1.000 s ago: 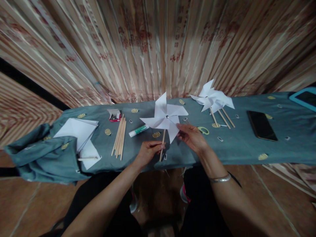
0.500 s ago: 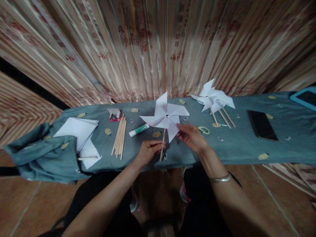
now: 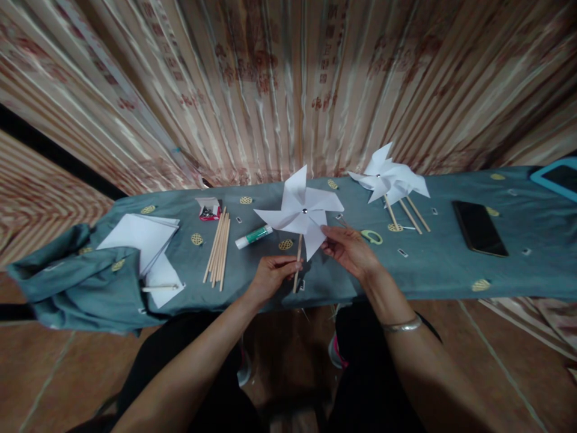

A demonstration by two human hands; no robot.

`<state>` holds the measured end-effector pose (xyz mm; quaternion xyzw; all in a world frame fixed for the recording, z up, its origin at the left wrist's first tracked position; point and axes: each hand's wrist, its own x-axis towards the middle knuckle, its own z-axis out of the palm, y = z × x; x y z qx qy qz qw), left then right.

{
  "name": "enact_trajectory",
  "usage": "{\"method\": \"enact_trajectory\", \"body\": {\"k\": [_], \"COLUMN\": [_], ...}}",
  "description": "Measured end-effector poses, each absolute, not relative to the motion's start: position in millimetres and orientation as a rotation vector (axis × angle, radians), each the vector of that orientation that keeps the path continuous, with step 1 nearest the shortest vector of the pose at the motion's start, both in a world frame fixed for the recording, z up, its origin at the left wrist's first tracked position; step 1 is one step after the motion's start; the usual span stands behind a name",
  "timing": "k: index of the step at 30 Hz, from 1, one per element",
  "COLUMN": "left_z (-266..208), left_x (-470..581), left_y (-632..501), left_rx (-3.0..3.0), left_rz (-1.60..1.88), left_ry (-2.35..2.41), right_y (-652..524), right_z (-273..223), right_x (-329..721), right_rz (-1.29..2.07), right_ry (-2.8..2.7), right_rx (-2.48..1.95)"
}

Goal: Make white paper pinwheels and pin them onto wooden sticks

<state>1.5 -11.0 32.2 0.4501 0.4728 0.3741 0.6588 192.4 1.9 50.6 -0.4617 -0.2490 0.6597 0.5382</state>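
Note:
A white paper pinwheel with a round metal pin at its centre is held upright over the cloth-covered table. My left hand pinches its wooden stick between thumb and fingers. At the right side of the blades, my right hand is closed on the edge of one paper blade. A green and white glue stick lies just left of the pinwheel. Scissors with pale green handles lie behind my right hand, their blades partly hidden.
Finished pinwheels lie at the back right, near a black phone and a blue-framed device. Leftward are several wooden sticks, a small red-and-white box of pins and white paper sheets. A curtain hangs behind the table.
Almost nothing differs. The pinwheel has shifted very slightly left, with both hands keeping their hold on it.

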Motion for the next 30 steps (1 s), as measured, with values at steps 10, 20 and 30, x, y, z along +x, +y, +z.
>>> {"method": "enact_trajectory", "body": {"k": [10,20,30], "left_z": [31.2,29.9,28.7], "left_x": [0.6,1.2,1.9], "left_y": [-10.4,-11.6,-12.0], "left_rx": [1.042,1.03,1.014], "left_rz": [0.835,0.825,0.819], "left_ry": [1.074,1.05,1.054], "right_y": [2.3,3.3,4.0], "right_z": [51.0,48.4,50.4], "right_x": [192.8,189.1,189.4], "right_rz": [1.587,1.586,1.612], "right_ry": [-0.629,-0.6,-0.57], "right_rx": [-1.085,-1.075,-1.07]}}
